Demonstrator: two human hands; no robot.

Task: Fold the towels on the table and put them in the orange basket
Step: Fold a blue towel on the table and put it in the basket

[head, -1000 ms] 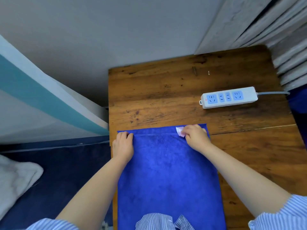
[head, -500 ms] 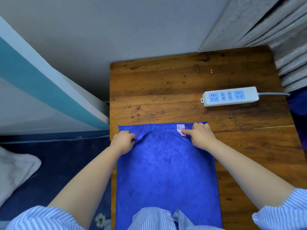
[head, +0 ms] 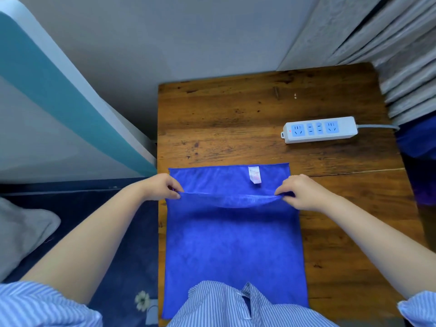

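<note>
A bright blue towel [head: 233, 241] lies lengthwise on the wooden table [head: 236, 119], its near end hidden under my striped shirt. My left hand [head: 162, 186] pinches the left corner of the towel's upper layer. My right hand [head: 299, 193] pinches the right corner. The raised edge sags between them, a little above the lower layer. Beyond it the lower layer shows, with a small white label [head: 254, 174] near its far edge. No orange basket is in view.
A white power strip [head: 319, 129] with blue sockets lies on the table's far right, its cable running off the right edge. A wall stands behind the table, grey curtains to the right. A white cloth [head: 21, 232] lies on the dark blue floor at left.
Both hands have taken the upper layer's far corners and pulled them up and back toward me, uncovering the lower layer and the white label.
</note>
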